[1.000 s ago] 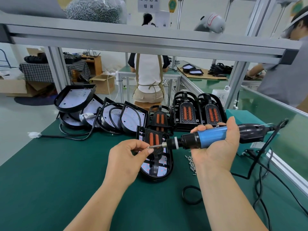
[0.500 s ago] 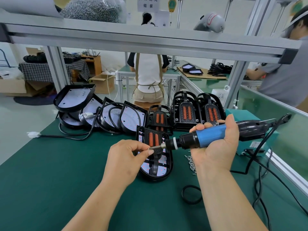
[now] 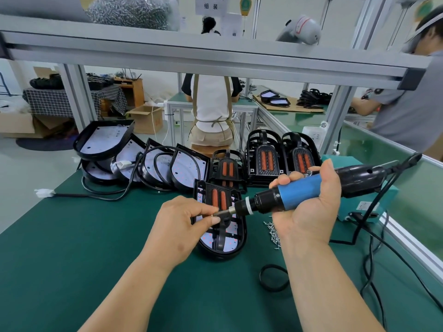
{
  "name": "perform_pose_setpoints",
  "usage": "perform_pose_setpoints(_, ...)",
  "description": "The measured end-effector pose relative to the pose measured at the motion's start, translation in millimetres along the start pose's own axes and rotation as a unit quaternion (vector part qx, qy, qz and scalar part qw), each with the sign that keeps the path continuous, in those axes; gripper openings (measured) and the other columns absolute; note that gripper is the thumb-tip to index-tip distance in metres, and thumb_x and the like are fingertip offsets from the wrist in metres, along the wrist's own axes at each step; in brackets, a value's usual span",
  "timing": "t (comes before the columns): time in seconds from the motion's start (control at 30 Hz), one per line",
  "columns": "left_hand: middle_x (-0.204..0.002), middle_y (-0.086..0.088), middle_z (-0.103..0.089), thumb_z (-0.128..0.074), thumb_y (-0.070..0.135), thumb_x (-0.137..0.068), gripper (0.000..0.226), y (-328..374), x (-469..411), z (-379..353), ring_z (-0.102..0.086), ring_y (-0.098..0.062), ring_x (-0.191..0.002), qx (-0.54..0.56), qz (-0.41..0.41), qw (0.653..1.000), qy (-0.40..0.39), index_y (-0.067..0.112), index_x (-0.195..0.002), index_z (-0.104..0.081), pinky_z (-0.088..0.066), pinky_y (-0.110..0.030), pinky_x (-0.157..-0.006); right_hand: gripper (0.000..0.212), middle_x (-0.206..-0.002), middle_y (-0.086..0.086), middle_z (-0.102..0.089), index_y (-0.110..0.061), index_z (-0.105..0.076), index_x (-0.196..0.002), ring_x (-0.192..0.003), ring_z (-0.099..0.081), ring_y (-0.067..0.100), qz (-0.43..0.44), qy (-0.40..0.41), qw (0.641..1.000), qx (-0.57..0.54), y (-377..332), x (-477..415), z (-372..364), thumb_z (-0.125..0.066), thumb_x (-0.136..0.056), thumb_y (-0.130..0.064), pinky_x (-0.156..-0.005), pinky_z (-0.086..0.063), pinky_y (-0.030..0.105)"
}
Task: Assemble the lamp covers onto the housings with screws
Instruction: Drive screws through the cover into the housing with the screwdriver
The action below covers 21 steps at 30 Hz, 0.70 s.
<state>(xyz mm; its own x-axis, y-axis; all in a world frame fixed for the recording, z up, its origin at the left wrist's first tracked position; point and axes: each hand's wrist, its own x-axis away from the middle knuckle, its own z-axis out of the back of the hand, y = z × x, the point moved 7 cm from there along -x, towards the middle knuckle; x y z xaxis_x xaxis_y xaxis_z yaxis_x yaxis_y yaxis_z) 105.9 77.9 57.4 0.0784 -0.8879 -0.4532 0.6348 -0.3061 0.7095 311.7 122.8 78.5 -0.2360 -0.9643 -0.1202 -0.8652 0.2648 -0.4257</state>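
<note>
Two small changes since half a second ago: the cord end of the screwdriver (image 3: 294,194) sits higher, so the tool tilts more steeply, and my right thumb has risen with it. The bit (image 3: 224,213) and my left hand (image 3: 177,226) keep the same place over the lamp.

Screwdriver axis: runs from lower left to upper right across my view. The bit points left and slightly down; the cord end points up and to the right. The tool is in the air above the table (image 3: 72,259), with the bit tip over the cover (image 3: 219,197).

Cover: black, ribbed, two orange strips, seated on the lamp housing (image 3: 223,245). The housing lies flat on the green table directly ahead of me. Its long axis runs away from me, rounded end nearest, square end far.

Right hand (image 3: 304,212): palm under the tool, fingertips curled over the top of the blue grip, thumb upright where the blue meets the black rear section. Forearm enters from lower right.

Left hand: back toward the camera, thumb and forefinger closed in a narrow pinch on the bit tip. A small brass-coloured glint shows between them, too small to identify. The other fingers are hidden behind the hand.

Loose screws (image 3: 272,232) lie in a pile on the table just right of the housing, below my right wrist.
</note>
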Motion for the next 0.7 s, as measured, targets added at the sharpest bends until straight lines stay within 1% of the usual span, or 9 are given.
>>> perform_pose_setpoints(0.1, -0.123, 0.037, -0.047, -0.082, 0.031, -0.078, 0.073, -10, 3, -3, -0.041, 0.007, -0.117, -0.035, 0.005, 0.999, -0.033, 0.056, -0.133, -0.042, -0.031, -0.024, -0.106, 0.034, -0.064, 0.0, -0.05, -0.017, -0.049, -0.091, -0.052, -0.052, 0.018, 0.006, 0.021, 1.0, 0.006, 3, 0, 6, -0.074, -0.078, -0.036, -0.061, -0.049, 0.03)
perform_pose_setpoints(0.2, -0.131, 0.014, -0.054, -0.07, 0.02, -0.091, 0.069, -49, 7, 17, -0.057, 0.0, -0.105, 0.128, 0.178, 0.974, 0.056, 0.039, -0.148, -0.037, -0.043, -0.029, -0.095, 0.038, -0.065, 0.001, -0.05, -0.015, -0.047, -0.1, -0.054, -0.051, 0.019, 0.015, 0.028, 0.999, 0.014, 4, -2, 7, -0.074, -0.08, -0.033, -0.06, -0.05, 0.031)
perform_pose_setpoints(0.23, -0.126, 0.007, -0.06, -0.065, 0.021, -0.094, 0.062, -61, 12, 19, -0.062, -0.005, -0.097, 0.191, 0.251, 0.946, 0.074, 0.033, -0.149, -0.038, -0.048, -0.03, -0.089, 0.04, -0.065, 0.001, -0.05, -0.014, -0.046, -0.104, -0.054, -0.051, 0.019, 0.017, 0.028, 0.999, 0.016, 5, -2, 6, -0.074, -0.081, -0.032, -0.06, -0.051, 0.03)
perform_pose_setpoints(0.3, -0.116, -0.003, -0.065, -0.064, 0.029, -0.095, 0.061, -74, 24, 5, -0.065, -0.014, -0.092, 0.278, 0.334, 0.901, 0.004, 0.02, -0.15, -0.038, -0.052, -0.028, -0.076, 0.042, -0.065, 0.001, -0.049, -0.014, -0.044, -0.109, -0.053, -0.05, 0.018, 0.019, 0.024, 0.999, 0.018, 10, -2, 4, -0.074, -0.083, -0.029, -0.057, -0.05, 0.028)
perform_pose_setpoints(0.37, -0.122, -0.005, -0.067, -0.077, 0.047, -0.079, 0.085, -70, 29, -18, -0.065, -0.018, -0.095, 0.309, 0.371, 0.871, -0.091, 0.02, -0.149, -0.037, -0.053, -0.024, -0.065, 0.041, -0.064, 0.002, -0.048, -0.013, -0.044, -0.108, -0.054, -0.048, 0.017, 0.021, 0.014, 0.999, 0.033, 15, -1, 2, -0.073, -0.083, -0.027, -0.055, -0.049, 0.028)
perform_pose_setpoints(0.43, -0.119, 0.007, -0.071, -0.087, 0.058, -0.054, 0.105, -58, 29, -33, -0.067, -0.01, -0.101, 0.266, 0.342, 0.887, -0.162, 0.029, -0.143, -0.041, -0.052, -0.018, -0.06, 0.037, -0.062, 0.003, -0.048, -0.011, -0.046, -0.102, -0.054, -0.048, 0.019, 0.024, 0.002, 0.998, 0.053, 19, 0, 0, -0.072, -0.082, -0.026, -0.054, -0.049, 0.029)
perform_pose_setpoints(0.47, -0.113, 0.015, -0.072, -0.086, 0.059, -0.048, 0.101, -54, 29, -36, -0.067, -0.005, -0.101, 0.235, 0.316, 0.902, -0.176, 0.035, -0.137, -0.044, -0.052, -0.016, -0.059, 0.035, -0.062, 0.003, -0.048, -0.01, -0.047, -0.098, -0.053, -0.048, 0.019, 0.024, -0.003, 0.998, 0.061, 20, 1, -1, -0.072, -0.08, -0.027, -0.054, -0.049, 0.029)
perform_pose_setpoints(0.6, -0.097, 0.021, -0.073, -0.082, 0.05, -0.053, 0.068, -50, 24, -38, -0.066, 0.004, -0.084, 0.173, 0.256, 0.938, -0.155, 0.038, -0.115, -0.055, -0.048, -0.014, -0.056, 0.029, -0.06, 0.003, -0.048, -0.012, -0.048, -0.088, -0.05, -0.051, 0.02, 0.024, -0.014, 0.996, 0.089, 21, 3, -4, -0.072, -0.082, -0.027, -0.053, -0.048, 0.029)
perform_pose_setpoints(0.7, -0.087, 0.021, -0.072, -0.083, 0.044, -0.055, 0.061, -47, 24, -39, -0.061, 0.01, -0.068, 0.175, 0.236, 0.944, -0.147, 0.033, -0.11, -0.058, -0.043, -0.012, -0.054, 0.028, -0.062, 0.004, -0.048, -0.012, -0.046, -0.092, -0.05, -0.052, 0.02, 0.027, -0.009, 0.995, 0.093, 22, 4, -3, -0.07, -0.086, -0.024, -0.053, -0.049, 0.03)
